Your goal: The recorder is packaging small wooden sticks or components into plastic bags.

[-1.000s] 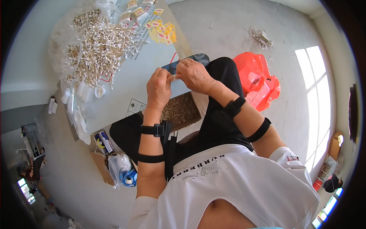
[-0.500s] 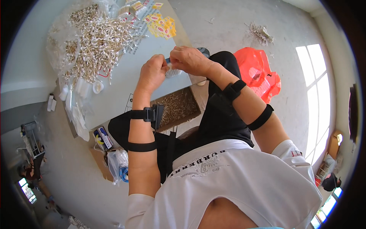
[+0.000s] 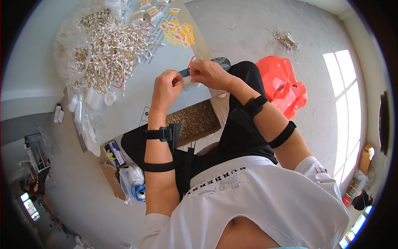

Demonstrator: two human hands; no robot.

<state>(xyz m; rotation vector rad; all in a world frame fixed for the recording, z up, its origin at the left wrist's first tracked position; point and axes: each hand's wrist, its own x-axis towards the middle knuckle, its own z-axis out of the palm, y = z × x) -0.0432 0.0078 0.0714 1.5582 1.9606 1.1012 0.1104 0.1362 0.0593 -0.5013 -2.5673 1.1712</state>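
Above the near right edge of the table, a small clear pack of cotton swabs [image 3: 191,85] hangs between my two hands. My left hand [image 3: 166,90] pinches its left end with thumb and fingertips. Its right end is in the closed fingers of my right hand [image 3: 210,74], seen from the back. My fingers partly cover the top of the pack. A large heap of loose cotton swabs [image 3: 118,50] lies to the left, spilling from a clear plastic bag [image 3: 68,41]. Beyond my hands are scattered yellow and white paper labels [image 3: 179,33] and a few bundled swab packs [image 3: 154,12].
Below the table edge, an open cardboard box [image 3: 195,124] holds loose swabs. A red plastic bag [image 3: 282,83] sits on the floor at right. White rolls [image 3: 110,98] stand at the table's left. A carton [image 3: 112,178] with supplies is by my left knee.
Both hands have come slightly nearer to me, still on the swab pack. The left fingers have turned a little, showing the pinch more. The whole view has shifted slightly.
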